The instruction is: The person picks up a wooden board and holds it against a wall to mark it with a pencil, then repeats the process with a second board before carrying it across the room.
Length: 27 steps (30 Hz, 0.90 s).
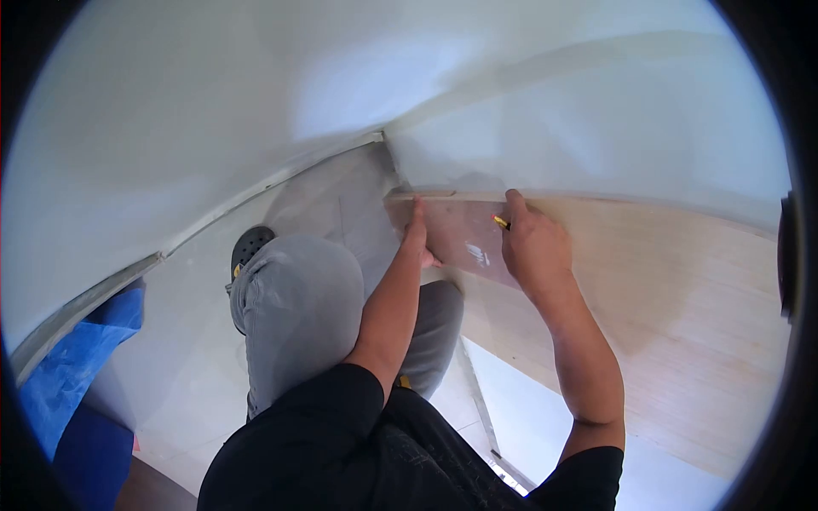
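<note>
My left hand (417, 237) spans the face of a short reddish-brown wooden board (460, 228) near its left end. One fingertip reaches the board's top edge, while another finger shows by its lower edge. A yellow pencil (501, 222) with a reddish tip pokes out of my closed right hand (538, 243), and a finger of that hand rests at the top edge. Pale scuff marks (477, 254) show on the board between my hands. To the right, a long light wood panel (673, 281) runs along the wall; the right hand hides where board and panel meet.
White walls (596, 128) meet in a corner beyond the board. My bent knee (298, 285) and dark clog (253, 247) are on the grey floor (192, 341). Blue plastic sheeting (77, 362) lies at lower left, beside a dark blue item (94, 460).
</note>
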{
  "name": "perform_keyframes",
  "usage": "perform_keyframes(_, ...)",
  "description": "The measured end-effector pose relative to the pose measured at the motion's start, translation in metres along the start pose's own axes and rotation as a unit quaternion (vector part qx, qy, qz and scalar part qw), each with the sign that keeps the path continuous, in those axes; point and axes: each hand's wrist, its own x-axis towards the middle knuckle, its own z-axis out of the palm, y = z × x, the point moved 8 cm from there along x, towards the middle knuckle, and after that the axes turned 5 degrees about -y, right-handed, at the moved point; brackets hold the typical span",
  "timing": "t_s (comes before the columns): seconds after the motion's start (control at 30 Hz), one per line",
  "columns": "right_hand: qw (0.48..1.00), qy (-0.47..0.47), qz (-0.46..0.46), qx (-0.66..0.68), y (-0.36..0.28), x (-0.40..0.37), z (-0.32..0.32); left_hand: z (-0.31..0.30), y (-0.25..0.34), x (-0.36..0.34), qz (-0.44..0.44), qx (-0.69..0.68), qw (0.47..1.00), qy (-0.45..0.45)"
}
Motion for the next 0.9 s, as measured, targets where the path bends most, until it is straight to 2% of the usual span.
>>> perform_keyframes(0.2, 1.0, 0.006, -0.002, 0.005, 0.001, 0.0, 0.003, 0.004, 0.0, -0.008, -0.019, -0.044, 0.998, 0.045)
perform_keyframes(0.53, 0.999, -0.005, 0.032, 0.024, 0.002, -0.001, 0.002, -0.002, -0.001, -0.006, -0.027, -0.064, 0.997, 0.045)
perform_keyframes(0.9, 0.999, 0.016, 0.016, 0.032, 0.002, -0.001, 0.002, 0.005, 0.003, -0.023, -0.019, -0.067, 0.996, 0.053)
